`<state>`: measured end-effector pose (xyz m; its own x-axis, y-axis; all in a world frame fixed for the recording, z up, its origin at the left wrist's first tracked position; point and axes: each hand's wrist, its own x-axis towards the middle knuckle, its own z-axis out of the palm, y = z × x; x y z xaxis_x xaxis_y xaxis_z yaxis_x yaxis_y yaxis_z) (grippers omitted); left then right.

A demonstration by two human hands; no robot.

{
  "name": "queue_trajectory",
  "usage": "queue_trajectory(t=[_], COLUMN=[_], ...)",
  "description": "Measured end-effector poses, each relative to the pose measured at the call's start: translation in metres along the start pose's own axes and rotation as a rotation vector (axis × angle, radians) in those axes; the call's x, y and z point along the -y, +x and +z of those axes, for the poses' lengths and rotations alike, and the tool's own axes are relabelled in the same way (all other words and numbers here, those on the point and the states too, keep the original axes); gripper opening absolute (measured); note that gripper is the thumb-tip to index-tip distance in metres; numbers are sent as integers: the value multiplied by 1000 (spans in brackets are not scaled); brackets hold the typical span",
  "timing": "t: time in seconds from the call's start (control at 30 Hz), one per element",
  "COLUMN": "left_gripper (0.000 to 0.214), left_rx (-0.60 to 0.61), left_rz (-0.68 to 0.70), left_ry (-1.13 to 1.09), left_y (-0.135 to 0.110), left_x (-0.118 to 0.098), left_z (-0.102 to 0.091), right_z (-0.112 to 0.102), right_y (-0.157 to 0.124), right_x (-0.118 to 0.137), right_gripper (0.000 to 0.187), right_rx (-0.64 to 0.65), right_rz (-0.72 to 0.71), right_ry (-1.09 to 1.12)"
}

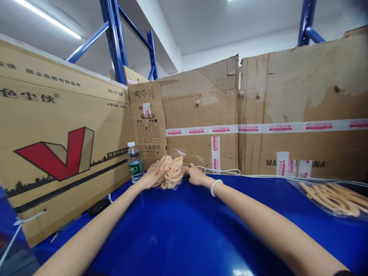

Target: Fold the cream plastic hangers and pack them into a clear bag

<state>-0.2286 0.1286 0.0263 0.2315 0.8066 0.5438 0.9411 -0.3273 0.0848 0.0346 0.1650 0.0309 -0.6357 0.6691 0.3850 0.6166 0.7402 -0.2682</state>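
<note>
A clear plastic bag [173, 173] of pale orange, ridged, stacked pieces sits on the blue table against the cardboard at the back. What the pieces are I cannot make out. My left hand [153, 174] lies along the bag's left side, its fingers stretched out flat over it. On the other side, my right hand [196, 175] has its index finger reaching to the bag's edge and the other fingers curled in. It appears to pinch the plastic there; the fingertips are small and partly hidden. A pale beaded bracelet [216, 187] circles my right wrist.
Left of the bag stands a water bottle [135, 163] with a white cap. Cardboard panels [201, 103] wall the blue table [178, 230] at the back, and a large box [57, 115] the left. A white cable [258, 176] runs along the back; another bag [333, 197] with beige loops lies right.
</note>
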Motion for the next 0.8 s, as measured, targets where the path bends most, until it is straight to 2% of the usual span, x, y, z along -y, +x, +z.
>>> queue_trajectory(t=[0.27, 0.43, 0.5, 0.63, 0.73, 0.8], left_gripper=[57, 65, 64, 55, 48, 43], left_rx=[-80, -195, -252, -378, -456, -465], left_rz=[-87, -86, -63, -14, 44, 133], left_ry=[45, 79, 86, 92, 77, 44], left_y=[11, 13, 10, -5, -21, -30], left_x=[0, -13, -20, -40, -67, -95], left_z=[-6, -17, -22, -32, -36, -35], right_z=[-21, -39, -49, -75, -99, -118], right_y=[-6, -25, -42, -95, -145, -175], right_x=[-16, -24, -25, -27, -37, -49], right_gripper=[42, 69, 71, 61, 49, 38], right_rx=[45, 19, 8, -22, -53, -69], right_rz=[-56, -68, -83, -107, -74, -1], right_ry=[141, 162, 158, 143, 125, 102])
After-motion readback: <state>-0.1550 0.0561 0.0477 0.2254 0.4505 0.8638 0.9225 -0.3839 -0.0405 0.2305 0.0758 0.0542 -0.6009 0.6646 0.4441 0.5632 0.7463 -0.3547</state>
